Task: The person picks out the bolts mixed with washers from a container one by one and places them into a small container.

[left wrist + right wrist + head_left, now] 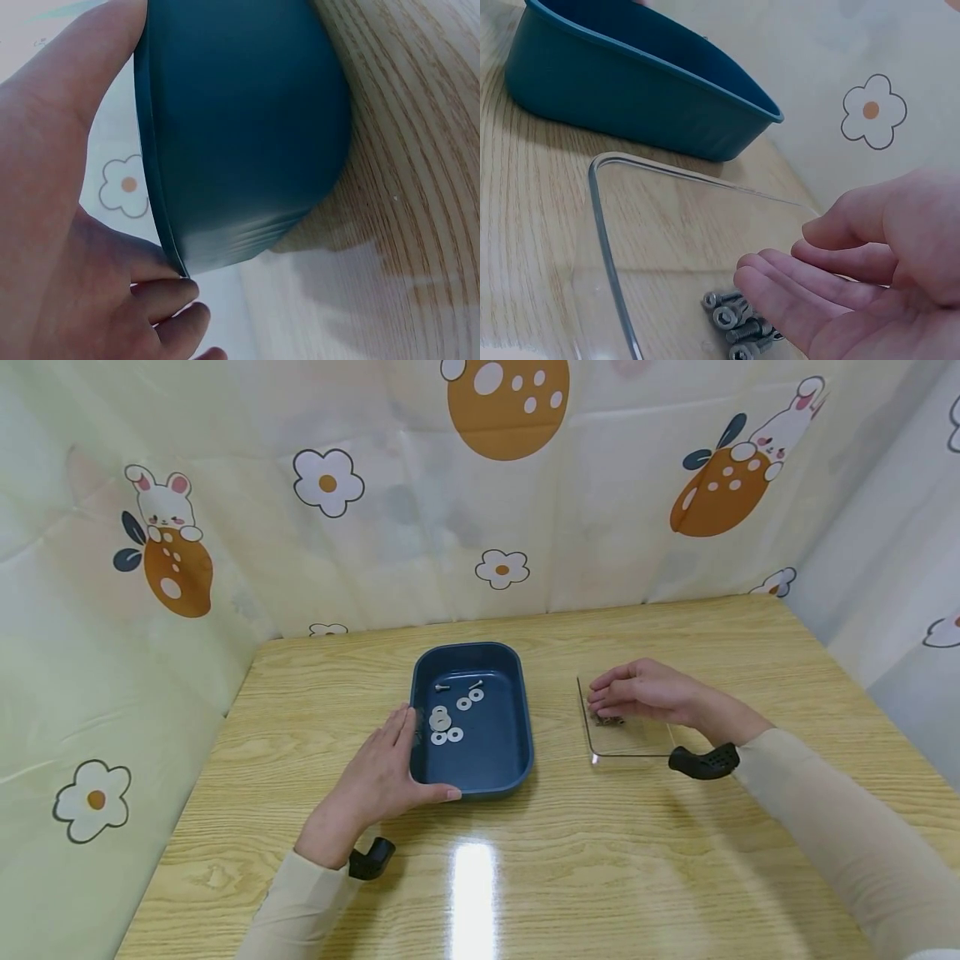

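My left hand [378, 768] rests against the near left corner of a dark blue plastic bin [527, 727]. Its thumb lies along the near rim and its straight fingers along the left rim. Inside the bin are several flat washers [440, 722] and two small bolts [476, 684]. Over a clear shallow tray [630, 755], my right hand [648, 691] hovers with fingers slightly bent and nothing visible between them. Beneath its fingertips, a small heap of socket head bolts [735, 319] lies in the tray; part of the heap is hidden by the fingers.
Both containers stand on a wood-grain table [585, 860], the clear tray to the right of the bin with a gap between them. A patterned curtain [420, 535] hangs behind the table and along its sides. A black wrist mount [703, 762] sits at the right cuff.
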A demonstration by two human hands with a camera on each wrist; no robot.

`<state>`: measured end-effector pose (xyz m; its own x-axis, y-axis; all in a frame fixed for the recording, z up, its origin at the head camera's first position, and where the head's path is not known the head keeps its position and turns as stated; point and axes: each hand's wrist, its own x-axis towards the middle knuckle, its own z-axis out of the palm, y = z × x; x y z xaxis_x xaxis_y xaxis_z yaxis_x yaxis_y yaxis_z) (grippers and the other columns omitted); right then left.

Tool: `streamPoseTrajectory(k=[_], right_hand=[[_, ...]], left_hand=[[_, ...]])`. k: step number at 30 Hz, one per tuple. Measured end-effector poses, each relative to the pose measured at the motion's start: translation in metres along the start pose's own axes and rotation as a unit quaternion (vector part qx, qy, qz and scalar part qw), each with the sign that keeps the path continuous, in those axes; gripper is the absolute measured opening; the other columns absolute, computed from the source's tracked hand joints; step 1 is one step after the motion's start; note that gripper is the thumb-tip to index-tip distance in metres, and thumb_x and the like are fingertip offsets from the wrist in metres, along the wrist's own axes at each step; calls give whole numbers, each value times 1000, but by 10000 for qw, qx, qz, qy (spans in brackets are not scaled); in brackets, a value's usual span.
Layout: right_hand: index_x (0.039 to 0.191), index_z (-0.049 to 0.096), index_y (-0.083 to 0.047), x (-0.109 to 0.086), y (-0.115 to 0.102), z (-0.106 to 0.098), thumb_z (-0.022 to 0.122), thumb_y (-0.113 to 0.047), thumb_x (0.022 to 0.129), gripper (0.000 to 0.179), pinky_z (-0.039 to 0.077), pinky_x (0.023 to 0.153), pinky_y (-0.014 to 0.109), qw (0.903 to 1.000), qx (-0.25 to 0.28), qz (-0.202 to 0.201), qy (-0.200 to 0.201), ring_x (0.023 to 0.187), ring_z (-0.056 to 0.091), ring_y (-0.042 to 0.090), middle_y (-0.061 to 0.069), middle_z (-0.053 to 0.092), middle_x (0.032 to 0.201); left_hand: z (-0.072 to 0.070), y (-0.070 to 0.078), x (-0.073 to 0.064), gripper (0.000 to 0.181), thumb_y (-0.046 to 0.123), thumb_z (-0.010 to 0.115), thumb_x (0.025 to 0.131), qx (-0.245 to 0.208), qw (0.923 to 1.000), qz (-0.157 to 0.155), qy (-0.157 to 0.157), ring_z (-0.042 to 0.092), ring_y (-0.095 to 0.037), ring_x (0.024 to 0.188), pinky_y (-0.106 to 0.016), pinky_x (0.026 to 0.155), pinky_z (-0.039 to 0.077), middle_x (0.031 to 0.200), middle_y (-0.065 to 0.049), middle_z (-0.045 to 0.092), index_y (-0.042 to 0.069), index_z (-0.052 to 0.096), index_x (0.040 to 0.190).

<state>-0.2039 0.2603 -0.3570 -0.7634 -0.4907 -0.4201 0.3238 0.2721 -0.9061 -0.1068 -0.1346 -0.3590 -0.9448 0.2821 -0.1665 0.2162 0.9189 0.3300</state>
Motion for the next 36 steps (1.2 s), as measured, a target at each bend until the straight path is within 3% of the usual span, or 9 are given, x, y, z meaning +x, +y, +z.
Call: streamPoseTrajectory(k=[13, 21, 28, 32, 36], right_hand=[[141, 35, 18, 1, -18, 2, 41, -3, 104, 43, 50, 106, 38, 9988, -211, -377, 223, 114, 66, 21, 34, 49, 137], [141, 35, 17, 10, -33, 11, 37, -9, 107, 43, 50, 106, 38, 9989, -82, -433, 160, 112, 67, 19, 13, 64, 121], [139, 38, 17, 23, -45, 24, 35, -7, 107, 40, 50, 106, 40, 9985, -30, -548, 88, 109, 68, 18, 13, 65, 119], [137, 41, 16, 31, -51, 31, 36, -7, 107, 38, 53, 103, 38, 9983, 13, -583, 73, 112, 67, 24, 11, 67, 116], [136, 42, 16, 38, -57, 40, 37, -6, 106, 38, 52, 104, 40, 9980, 22, -636, 10, 114, 66, 27, 18, 64, 121]], left_hand=[[0, -1, 0, 132, 79, 71, 68, 6, 10000, -27, -21, 13, -31, 155, -49, 125, 19, 167, -15, 9, 3, 11, 159], [1, -2, 0, 132, 79, 70, 68, -17, 10000, 24, 7, 14, -32, 155, -49, 125, 19, 167, -15, 9, 3, 13, 159], [-1, -2, 1, 132, 78, 71, 68, 40, 10000, -8, 24, 16, -32, 154, -49, 124, 22, 167, -15, 11, 3, 12, 159], [-1, -1, 1, 132, 78, 71, 67, 29, 10000, -28, 28, 17, -32, 154, -49, 124, 22, 167, -14, 11, 4, 12, 159], [-1, -1, 1, 133, 79, 71, 67, 42, 10000, -41, 20, 16, -31, 154, -49, 124, 22, 167, -14, 11, 4, 13, 159]])
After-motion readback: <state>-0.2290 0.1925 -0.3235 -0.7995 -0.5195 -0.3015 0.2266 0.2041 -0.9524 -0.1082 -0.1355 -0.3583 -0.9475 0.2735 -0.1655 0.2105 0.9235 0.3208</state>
